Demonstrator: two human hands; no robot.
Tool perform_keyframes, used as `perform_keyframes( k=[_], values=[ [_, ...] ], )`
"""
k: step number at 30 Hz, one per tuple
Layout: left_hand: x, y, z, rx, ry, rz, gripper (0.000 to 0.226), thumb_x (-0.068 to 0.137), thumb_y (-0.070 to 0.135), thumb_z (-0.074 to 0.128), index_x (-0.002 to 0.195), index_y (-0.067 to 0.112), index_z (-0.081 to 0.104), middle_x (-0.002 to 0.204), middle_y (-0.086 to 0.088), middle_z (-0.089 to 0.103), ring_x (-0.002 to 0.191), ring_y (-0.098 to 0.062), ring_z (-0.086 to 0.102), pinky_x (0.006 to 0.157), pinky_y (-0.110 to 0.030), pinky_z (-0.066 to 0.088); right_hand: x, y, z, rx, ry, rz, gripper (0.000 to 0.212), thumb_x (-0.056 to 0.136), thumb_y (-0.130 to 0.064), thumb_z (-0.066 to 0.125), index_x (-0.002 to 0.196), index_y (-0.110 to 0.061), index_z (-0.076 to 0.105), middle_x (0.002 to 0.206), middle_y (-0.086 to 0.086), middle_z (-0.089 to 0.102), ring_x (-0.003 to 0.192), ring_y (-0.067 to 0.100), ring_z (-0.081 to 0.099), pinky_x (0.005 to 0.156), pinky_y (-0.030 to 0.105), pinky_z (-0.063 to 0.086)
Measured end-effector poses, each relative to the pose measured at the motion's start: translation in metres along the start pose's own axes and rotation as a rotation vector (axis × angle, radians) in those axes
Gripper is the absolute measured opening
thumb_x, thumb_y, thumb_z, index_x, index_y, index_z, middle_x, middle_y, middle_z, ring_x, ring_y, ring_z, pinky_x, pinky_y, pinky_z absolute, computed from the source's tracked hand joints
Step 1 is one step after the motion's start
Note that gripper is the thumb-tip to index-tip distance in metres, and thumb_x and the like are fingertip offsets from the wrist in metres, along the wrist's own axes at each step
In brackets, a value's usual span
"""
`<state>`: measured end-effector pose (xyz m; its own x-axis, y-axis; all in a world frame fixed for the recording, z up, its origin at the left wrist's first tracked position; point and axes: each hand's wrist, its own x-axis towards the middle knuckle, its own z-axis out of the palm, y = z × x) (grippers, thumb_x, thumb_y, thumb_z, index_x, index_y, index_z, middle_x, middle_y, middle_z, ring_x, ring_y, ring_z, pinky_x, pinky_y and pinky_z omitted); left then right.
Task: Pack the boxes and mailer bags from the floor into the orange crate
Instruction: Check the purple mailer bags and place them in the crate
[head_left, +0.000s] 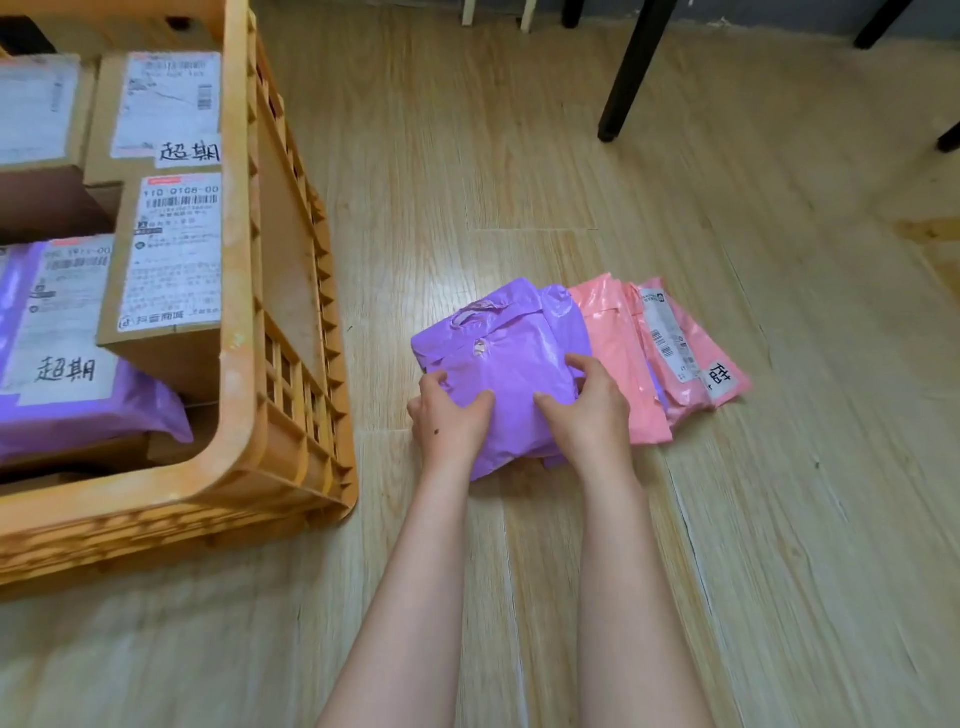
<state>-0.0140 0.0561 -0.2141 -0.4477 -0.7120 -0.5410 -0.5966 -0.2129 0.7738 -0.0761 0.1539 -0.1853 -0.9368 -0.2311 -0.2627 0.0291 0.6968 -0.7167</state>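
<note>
Gripping a purple mailer bag (506, 364) at centre frame, both hands work its near edge: the left hand (449, 418) clasps the lower-left corner with the thumb on top, and the right hand (587, 402) closes over the lower-right side, fingers curled round the bag's right edge. Bag lies on the wooden floor (727, 519); whether it is lifted clear of the boards cannot be told. Just right of it, partly tucked beneath, a pink mailer bag (618, 343) lies flat, and a second pink mailer bag (685, 343) overlaps that one, with a white shipping label and a handwritten tag facing up. Orange crate (291, 374) fills the left of the frame, standing on the floor near the bags but apart from them. Inside it, at upper left, cardboard boxes (166, 249) sit with labels up, packed against the right wall; at lower left of the crate another purple mailer (78, 395) rests with a label on top. Black furniture legs (628, 73) stand at the upper right of the frame, well apart from the bags. Both forearms are bare.
</note>
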Motion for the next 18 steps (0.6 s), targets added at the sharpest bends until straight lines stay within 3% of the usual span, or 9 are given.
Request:
perform_keyframes(
  k=[2, 4, 7, 9, 11, 13, 15, 16, 18],
  values=[
    [0.0, 0.001, 0.0, -0.037, -0.004, 0.01, 0.058, 0.081, 0.024, 0.07, 0.131, 0.013, 0.045, 0.133, -0.012, 0.047, 0.115, -0.025, 0.051, 0.099, -0.028, 0.038, -0.002, -0.003, 0.002, 0.073, -0.006, 0.053, 0.056, 0.078, -0.014, 0.07, 0.13, -0.009, 0.052, 0.121, 0.014, 0.062, 0.113, 0.03, 0.058, 0.094, 0.034, 0.046],
    [0.0, 0.003, 0.0, -0.107, -0.018, 0.0, 0.055, 0.078, 0.033, 0.072, 0.125, 0.015, 0.051, 0.129, -0.011, 0.052, 0.115, -0.025, 0.054, 0.102, -0.035, 0.042, -0.005, -0.009, 0.004, 0.131, -0.026, 0.054, 0.049, 0.069, -0.025, 0.068, 0.115, -0.009, 0.062, 0.102, 0.014, 0.067, 0.094, 0.031, 0.064, 0.081, 0.048, 0.054],
    [-0.002, 0.02, -0.003, -0.273, -0.109, -0.074, 0.055, 0.063, 0.06, 0.066, 0.101, 0.02, 0.062, 0.115, -0.009, 0.065, 0.11, -0.027, 0.061, 0.097, -0.041, 0.046, -0.011, -0.022, 0.009, 0.198, -0.025, -0.071, 0.011, 0.072, -0.016, 0.066, 0.08, -0.008, 0.064, 0.066, -0.001, 0.06, 0.062, 0.011, 0.055, 0.058, 0.031, 0.049],
    [-0.004, 0.034, -0.009, -0.412, -0.187, -0.074, 0.051, 0.065, 0.064, 0.062, 0.089, 0.019, 0.066, 0.097, -0.006, 0.07, 0.093, -0.024, 0.065, 0.082, -0.036, 0.05, -0.017, -0.036, 0.013, 0.229, -0.023, -0.19, 0.016, 0.077, -0.004, 0.063, 0.077, -0.02, 0.064, 0.063, -0.014, 0.059, 0.055, -0.004, 0.052, 0.058, 0.02, 0.043],
    [-0.004, 0.047, -0.017, -0.521, -0.209, -0.035, 0.046, 0.077, 0.057, 0.064, 0.089, 0.012, 0.065, 0.084, -0.011, 0.064, 0.078, -0.023, 0.062, 0.067, -0.029, 0.049, -0.024, -0.048, 0.017, 0.253, -0.051, -0.276, 0.022, 0.079, -0.002, 0.061, 0.083, -0.022, 0.067, 0.071, -0.011, 0.065, 0.062, -0.004, 0.058, 0.062, 0.012, 0.043],
    [-0.007, 0.063, -0.029, -0.612, -0.266, -0.013, 0.054, 0.07, 0.057, 0.069, 0.094, 0.009, 0.064, 0.084, -0.015, 0.059, 0.074, -0.024, 0.06, 0.06, -0.026, 0.05, -0.028, -0.058, 0.019, 0.267, -0.086, -0.318, 0.029, 0.076, 0.0, 0.061, 0.092, -0.021, 0.072, 0.086, -0.002, 0.07, 0.074, 0.001, 0.063, 0.069, 0.01, 0.046],
    [-0.012, 0.076, -0.038, -0.669, -0.313, 0.014, 0.07, 0.057, 0.056, 0.075, 0.1, 0.002, 0.065, 0.092, -0.019, 0.065, 0.076, -0.027, 0.063, 0.064, -0.032, 0.053, -0.03, -0.067, 0.017, 0.303, -0.117, -0.347, 0.032, 0.074, -0.002, 0.063, 0.097, -0.021, 0.073, 0.095, 0.0, 0.071, 0.083, 0.005, 0.066, 0.078, 0.017, 0.051],
    [-0.013, 0.081, -0.041, -0.688, -0.29, 0.034, 0.068, 0.06, 0.05, 0.077, 0.104, -0.001, 0.066, 0.099, -0.022, 0.068, 0.078, -0.028, 0.066, 0.068, -0.037, 0.056, -0.031, -0.072, 0.014, 0.325, -0.131, -0.369, 0.03, 0.074, -0.006, 0.064, 0.098, -0.022, 0.073, 0.096, 0.0, 0.071, 0.087, 0.006, 0.067, 0.082, 0.022, 0.052],
    [-0.015, 0.088, -0.048, -0.738, -0.214, 0.086, 0.042, 0.081, 0.028, 0.07, 0.106, -0.004, 0.066, 0.104, -0.023, 0.069, 0.088, -0.032, 0.069, 0.081, -0.046, 0.056, -0.033, -0.082, 0.008, 0.39, -0.172, -0.404, 0.032, 0.072, -0.01, 0.062, 0.099, -0.024, 0.072, 0.1, 0.0, 0.072, 0.093, 0.008, 0.068, 0.087, 0.028, 0.054]
  ],
)
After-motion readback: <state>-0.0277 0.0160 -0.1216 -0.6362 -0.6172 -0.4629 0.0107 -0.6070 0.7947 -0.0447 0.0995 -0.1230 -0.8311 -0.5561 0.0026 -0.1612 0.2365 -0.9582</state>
